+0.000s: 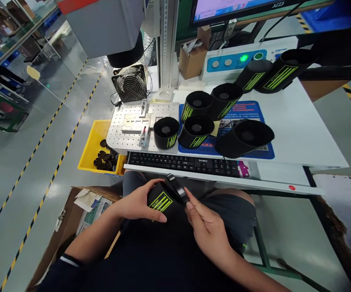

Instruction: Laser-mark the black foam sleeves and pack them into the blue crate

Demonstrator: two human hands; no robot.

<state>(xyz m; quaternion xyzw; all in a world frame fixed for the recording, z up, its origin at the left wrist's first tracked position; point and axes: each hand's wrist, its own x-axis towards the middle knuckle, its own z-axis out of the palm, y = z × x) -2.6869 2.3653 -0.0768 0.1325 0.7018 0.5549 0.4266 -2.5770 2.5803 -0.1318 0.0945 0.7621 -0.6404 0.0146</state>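
Low over my lap, my left hand (134, 202) is wrapped round a black cylindrical housing (162, 202) with a yellow-green striped label. The housing is tilted, its open end toward the right. My right hand (207, 225) pinches a thin black round cap (177, 188) by its edge. The cap stands on edge at the housing's mouth; whether they touch I cannot tell. On the worktable beyond, several similar black housings (166, 138) stand with their open ends up. One larger housing (242, 140) leans on a blue mat (263, 113).
A keyboard (181, 163) lies in the pull-out tray. A yellow bin (87, 152) at left holds several black round pieces. Above the perforated metal plate (117, 127) hangs a grey machine head (105, 28). A small fan (130, 83), cardboard box (193, 59) and monitor (218, 10) stand behind.
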